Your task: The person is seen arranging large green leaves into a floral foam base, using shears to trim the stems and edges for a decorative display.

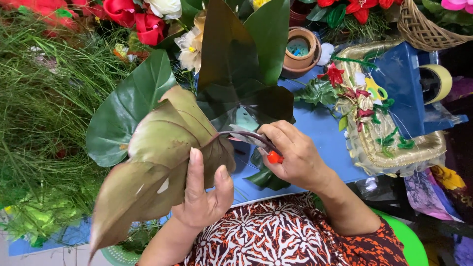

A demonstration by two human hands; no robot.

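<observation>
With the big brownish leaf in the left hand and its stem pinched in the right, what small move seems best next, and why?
Probably draw the stem a little further through the right hand. The left hand only cups the brownish leaf from beneath, while the right fingers pinch the stem just above its orange-red tip, so the grip sits at the very end, with little control over the blade.

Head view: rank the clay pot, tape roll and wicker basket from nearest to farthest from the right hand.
1. Clay pot, above the right hand, on the blue table.
2. Tape roll, far right.
3. Wicker basket, top right corner.
</observation>
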